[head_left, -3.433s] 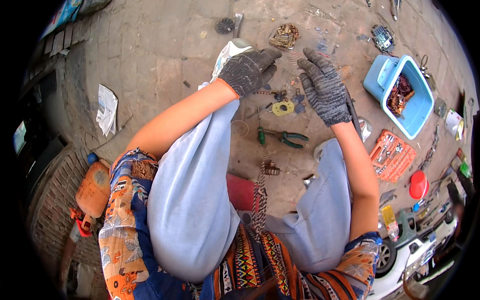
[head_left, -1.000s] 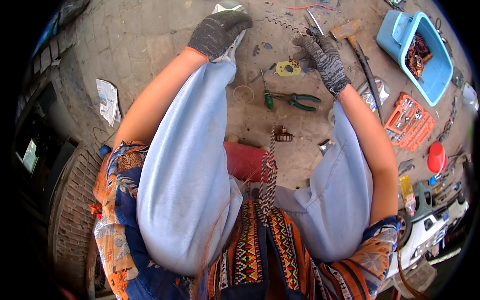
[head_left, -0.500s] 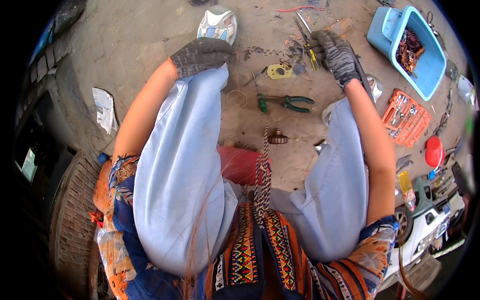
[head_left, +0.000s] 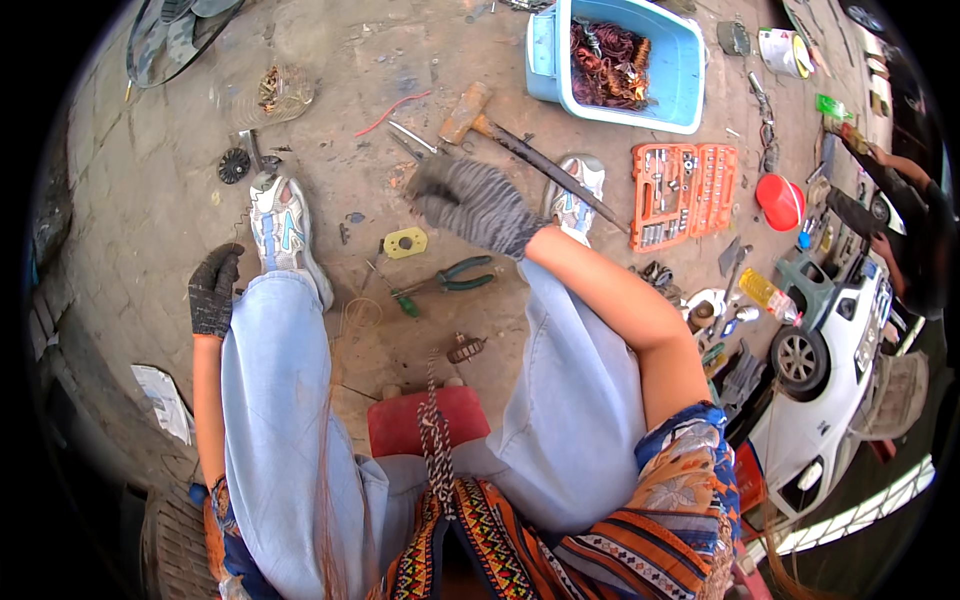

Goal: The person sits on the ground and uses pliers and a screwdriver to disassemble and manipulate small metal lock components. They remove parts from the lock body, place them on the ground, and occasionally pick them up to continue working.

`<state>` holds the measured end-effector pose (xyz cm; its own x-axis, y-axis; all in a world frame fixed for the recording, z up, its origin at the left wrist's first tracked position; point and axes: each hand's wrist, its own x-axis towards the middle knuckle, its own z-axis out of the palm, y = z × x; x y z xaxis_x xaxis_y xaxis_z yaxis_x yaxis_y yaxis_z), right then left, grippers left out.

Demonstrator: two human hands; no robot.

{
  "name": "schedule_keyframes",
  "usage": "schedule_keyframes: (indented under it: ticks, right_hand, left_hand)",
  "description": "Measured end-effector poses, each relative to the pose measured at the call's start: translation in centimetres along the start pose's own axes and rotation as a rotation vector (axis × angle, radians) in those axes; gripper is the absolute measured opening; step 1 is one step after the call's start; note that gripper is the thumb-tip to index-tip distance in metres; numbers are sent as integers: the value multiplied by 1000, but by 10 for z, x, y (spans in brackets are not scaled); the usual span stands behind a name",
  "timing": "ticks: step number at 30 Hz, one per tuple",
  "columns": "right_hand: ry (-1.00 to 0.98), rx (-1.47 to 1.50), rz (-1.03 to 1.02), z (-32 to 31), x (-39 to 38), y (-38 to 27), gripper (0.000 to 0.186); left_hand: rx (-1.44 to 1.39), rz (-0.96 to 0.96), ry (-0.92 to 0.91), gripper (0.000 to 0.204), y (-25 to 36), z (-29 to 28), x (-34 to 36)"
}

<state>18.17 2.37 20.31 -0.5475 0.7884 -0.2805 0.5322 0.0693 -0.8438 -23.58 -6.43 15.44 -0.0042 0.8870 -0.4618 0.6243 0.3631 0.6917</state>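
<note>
My left hand, in a dark grey knit glove, is beside my left shoe, its fingers curled together. A thin dark wire runs down to its fingertips. My right hand, gloved too and smeared by motion, hovers left of a wooden-headed hammer; its fingers are too blurred to read. A screwdriver shaft shows just beyond it. Between my feet lie a yellow plate with a hole, green-handled pliers, a green-handled screwdriver and a small motor rotor.
A blue tub of copper-coloured wire stands ahead. To the right are an orange socket set, a red bowl, a bottle and a white toy-like or real car. Another person's arm shows far right.
My view has swung right. My left hand has moved back and left, drawing off the wire; my right hand has shifted off the hammer's handle toward the left.
</note>
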Motion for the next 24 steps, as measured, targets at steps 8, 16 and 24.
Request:
schedule_keyframes:
  ticks: [8,16,24]
  right_hand:
    - [942,774,3,-107,-40,38,19]
    - [878,863,49,-91,-49,33,18]
    - [216,598,116,-33,-30,-21,16]
  left_hand:
    - [253,185,-5,19,-11,5,6]
    - [482,363,-37,26,56,26,16]
    - [-375,211,-458,55,190,58,25]
